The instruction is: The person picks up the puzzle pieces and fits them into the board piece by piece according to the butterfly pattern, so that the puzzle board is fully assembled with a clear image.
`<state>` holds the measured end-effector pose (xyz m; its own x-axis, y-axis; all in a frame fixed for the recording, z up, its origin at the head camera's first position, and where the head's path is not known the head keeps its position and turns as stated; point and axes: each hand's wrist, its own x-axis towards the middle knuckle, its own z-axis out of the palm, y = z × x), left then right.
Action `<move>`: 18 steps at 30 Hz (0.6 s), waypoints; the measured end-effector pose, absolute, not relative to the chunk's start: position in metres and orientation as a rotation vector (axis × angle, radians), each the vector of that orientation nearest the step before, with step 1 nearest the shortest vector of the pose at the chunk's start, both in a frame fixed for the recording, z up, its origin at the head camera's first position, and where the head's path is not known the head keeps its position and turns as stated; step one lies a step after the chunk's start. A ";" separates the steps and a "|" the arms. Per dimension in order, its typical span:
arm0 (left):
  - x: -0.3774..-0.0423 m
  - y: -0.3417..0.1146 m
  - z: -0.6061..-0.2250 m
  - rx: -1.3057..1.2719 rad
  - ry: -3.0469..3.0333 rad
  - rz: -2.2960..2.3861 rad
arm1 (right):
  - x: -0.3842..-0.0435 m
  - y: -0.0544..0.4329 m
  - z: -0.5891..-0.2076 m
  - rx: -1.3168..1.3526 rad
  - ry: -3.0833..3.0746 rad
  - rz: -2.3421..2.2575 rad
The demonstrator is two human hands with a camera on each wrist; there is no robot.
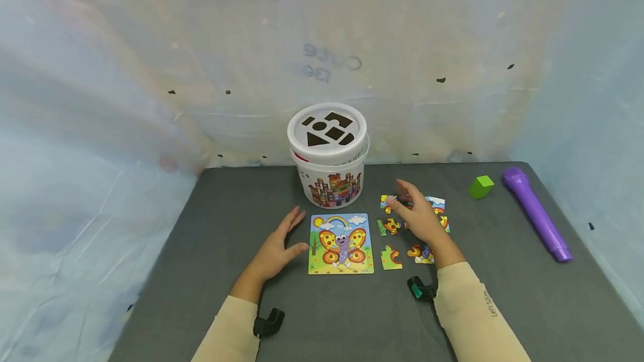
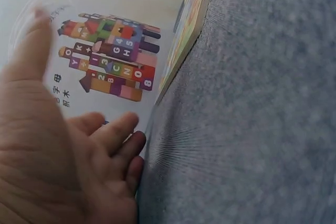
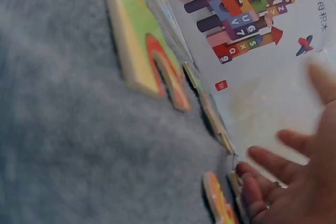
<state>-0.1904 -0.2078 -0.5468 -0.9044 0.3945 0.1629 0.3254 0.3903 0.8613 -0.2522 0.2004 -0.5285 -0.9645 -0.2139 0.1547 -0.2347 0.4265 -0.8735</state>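
Observation:
A square butterfly picture board (image 1: 342, 264) lies flat on the grey table. Just left of it, my left hand (image 1: 271, 253) is held with fingers extended and thumb spread, gripping nothing; the left wrist view shows this hand (image 2: 63, 150) near the board's edge (image 2: 184, 40). On the right, my right hand (image 1: 420, 217) hovers over several loose puzzle pieces, partly hiding some. Its fingers look loosely bent with nothing between them. A green and red piece (image 1: 390, 258) and a yellow spotted piece (image 1: 389, 227) lie between board and hand. In the right wrist view the hand (image 3: 294, 182) is spread beside pieces.
Behind the board stands a white bucket (image 1: 329, 183) with shape holes in its lid. A green block (image 1: 481, 187) and a purple toy microphone (image 1: 537, 214) lie at the right. A patterned sheet (image 1: 402, 122) hangs along the table's back edge.

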 end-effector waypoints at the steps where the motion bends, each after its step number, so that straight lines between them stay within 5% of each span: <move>1: -0.191 -0.207 -0.547 0.657 2.600 1.483 | -0.253 0.200 -0.534 0.396 -2.657 1.592; 10: -0.186 -0.204 -0.543 0.712 2.748 0.895 | -0.254 0.194 -0.545 0.465 -2.883 1.072; 18: -0.187 -0.202 -0.541 0.712 2.732 0.829 | -0.255 0.195 -0.546 0.364 -2.809 1.178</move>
